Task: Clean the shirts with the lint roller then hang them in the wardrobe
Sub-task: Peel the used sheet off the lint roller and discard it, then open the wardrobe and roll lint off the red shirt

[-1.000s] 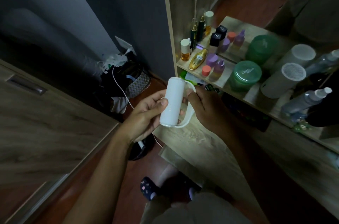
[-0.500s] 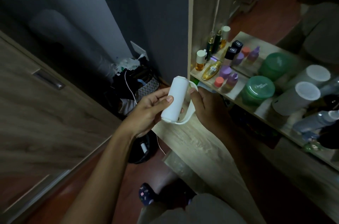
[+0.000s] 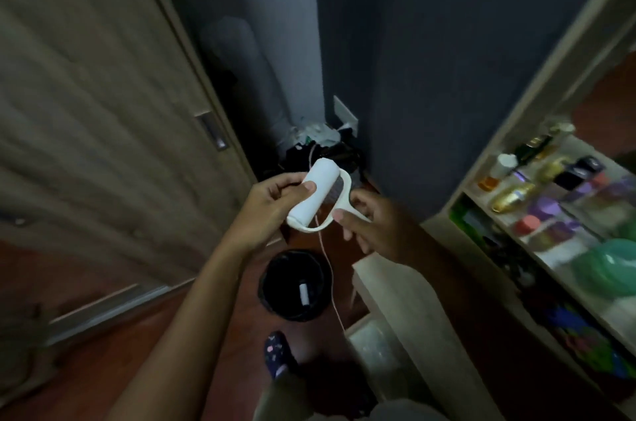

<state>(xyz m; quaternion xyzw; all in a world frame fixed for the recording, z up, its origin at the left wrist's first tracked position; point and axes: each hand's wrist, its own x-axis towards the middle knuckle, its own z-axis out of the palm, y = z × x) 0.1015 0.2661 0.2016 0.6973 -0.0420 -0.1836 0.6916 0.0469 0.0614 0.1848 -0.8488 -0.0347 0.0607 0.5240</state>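
A white lint roller [image 3: 315,191] is held in front of me at the middle of the view. My left hand [image 3: 275,203] grips the roll, thumb on its front and fingers behind it. My right hand [image 3: 371,227] pinches the white curved handle [image 3: 339,210] on the roller's right side. A wooden door [image 3: 103,103] with a recessed pull [image 3: 211,133] fills the left; I cannot tell whether it is the wardrobe. No shirt is in view.
A black waste bin [image 3: 296,286] stands on the red-brown floor below my hands. A dark pile of bags [image 3: 323,152] and a thin cord [image 3: 328,269] lie in the corner. A wooden dresser [image 3: 406,303] with bottles [image 3: 537,196] runs along the right.
The view has swung left, away from the dresser towards the wooden door and the corner. Both hands keep their hold on the lint roller, which now hangs over the floor and bin.
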